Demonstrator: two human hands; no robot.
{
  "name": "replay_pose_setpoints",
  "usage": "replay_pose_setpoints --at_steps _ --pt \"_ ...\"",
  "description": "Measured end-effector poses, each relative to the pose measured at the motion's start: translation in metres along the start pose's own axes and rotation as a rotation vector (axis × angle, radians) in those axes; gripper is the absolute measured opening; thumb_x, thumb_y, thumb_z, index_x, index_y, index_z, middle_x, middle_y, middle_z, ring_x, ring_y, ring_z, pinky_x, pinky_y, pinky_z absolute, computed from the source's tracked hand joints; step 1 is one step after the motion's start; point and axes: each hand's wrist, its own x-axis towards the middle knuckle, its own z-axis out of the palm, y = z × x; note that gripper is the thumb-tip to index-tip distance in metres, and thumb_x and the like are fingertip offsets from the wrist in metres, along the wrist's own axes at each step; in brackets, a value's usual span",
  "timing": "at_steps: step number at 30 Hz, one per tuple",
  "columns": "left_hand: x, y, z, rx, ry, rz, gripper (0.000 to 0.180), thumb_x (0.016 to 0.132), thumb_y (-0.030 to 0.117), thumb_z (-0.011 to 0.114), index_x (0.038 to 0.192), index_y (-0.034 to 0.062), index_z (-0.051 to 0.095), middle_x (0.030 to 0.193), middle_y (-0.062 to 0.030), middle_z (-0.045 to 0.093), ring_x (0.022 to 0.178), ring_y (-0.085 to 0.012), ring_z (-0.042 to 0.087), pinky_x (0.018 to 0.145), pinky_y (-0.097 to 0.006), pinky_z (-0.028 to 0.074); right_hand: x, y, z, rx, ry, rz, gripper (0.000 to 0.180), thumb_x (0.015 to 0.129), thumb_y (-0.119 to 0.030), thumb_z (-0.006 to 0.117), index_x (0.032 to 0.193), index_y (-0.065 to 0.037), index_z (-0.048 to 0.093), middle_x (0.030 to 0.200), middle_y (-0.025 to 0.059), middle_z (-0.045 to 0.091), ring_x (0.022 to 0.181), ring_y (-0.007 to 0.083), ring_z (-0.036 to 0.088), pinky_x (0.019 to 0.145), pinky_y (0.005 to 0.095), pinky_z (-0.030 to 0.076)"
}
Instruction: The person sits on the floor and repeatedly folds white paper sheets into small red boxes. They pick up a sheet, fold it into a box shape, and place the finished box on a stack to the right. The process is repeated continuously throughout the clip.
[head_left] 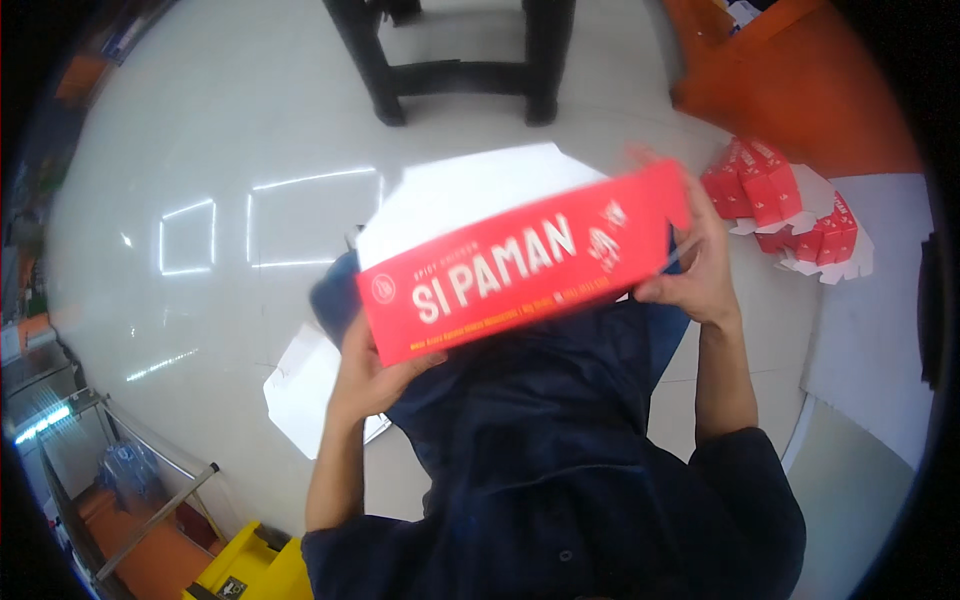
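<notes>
Held up over my lap is a red cardboard box (520, 270) with white and yellow print on its long side. A white flap (470, 195) stands out from its far edge, so the box is partly unfolded. My left hand (365, 365) grips the lower left end, thumb on the near edge. At the right end my right hand (705, 265) is closed on the box, its thumb below and its fingers round the end. Some of the fingers are hidden behind the cardboard, and the right end is slightly blurred.
Several red and white cartons (765, 190) lie on the floor at the right, by an orange panel (800, 90). White card sheets (305, 385) rest at my left. A black stool (455, 78) stands ahead. A yellow object (250, 565) and a metal rail (165, 500) are at lower left.
</notes>
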Motion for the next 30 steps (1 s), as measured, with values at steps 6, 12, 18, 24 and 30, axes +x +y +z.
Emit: replay_pose_setpoints --at_steps 6,12,18,24,30 --pt "0.018 -0.034 0.021 0.101 0.046 -0.098 0.063 0.088 0.006 0.077 0.143 0.0004 0.046 0.134 -0.0136 0.059 0.119 -0.0216 0.061 0.098 -0.036 0.051 0.011 -0.049 -0.032 -0.307 -0.505 0.062 0.020 0.081 -0.013 0.082 0.096 -0.002 0.077 0.090 0.0132 0.075 0.085 0.0248 0.070 0.078 0.0355 0.052" --pt "0.030 0.050 0.029 0.463 0.006 0.450 0.062 0.090 0.014 0.071 0.145 0.0012 0.046 0.145 -0.0179 0.052 0.123 -0.0297 0.060 0.107 -0.041 0.043 0.002 -0.053 0.018 -0.398 -0.839 0.040 0.020 0.090 -0.020 0.075 0.091 -0.001 0.072 0.080 0.0165 0.068 0.075 0.0315 0.067 0.069 0.0381 0.051" --pt "0.032 0.045 0.026 0.218 -0.454 -0.069 0.018 0.093 0.015 0.068 0.104 0.0015 0.066 0.099 -0.0088 0.071 0.094 -0.0209 0.067 0.098 -0.035 0.046 0.012 -0.028 0.040 -0.280 -1.114 0.245 0.025 0.094 -0.024 0.073 0.092 0.001 0.072 0.078 0.0142 0.070 0.068 0.0252 0.069 0.062 0.0318 0.052" --pt "0.029 0.022 0.010 0.004 -0.609 0.112 0.009 0.089 0.014 0.075 0.085 0.0082 0.071 0.085 -0.0042 0.073 0.089 -0.0211 0.067 0.112 -0.052 0.033 0.016 -0.014 0.032 -0.100 -1.192 0.373 0.017 0.095 -0.017 0.072 0.096 0.000 0.074 0.080 0.0114 0.074 0.068 0.0176 0.071 0.063 0.0277 0.053" --pt "0.030 0.016 0.001 -0.076 -0.699 0.215 0.007 0.084 0.011 0.079 0.082 0.0089 0.073 0.085 -0.0048 0.073 0.089 -0.0222 0.067 0.113 -0.053 0.029 0.020 -0.011 0.030 -0.136 -1.164 0.374 0.019 0.094 -0.020 0.073 0.095 -0.001 0.072 0.080 0.0122 0.074 0.069 0.0193 0.070 0.063 0.0291 0.053"
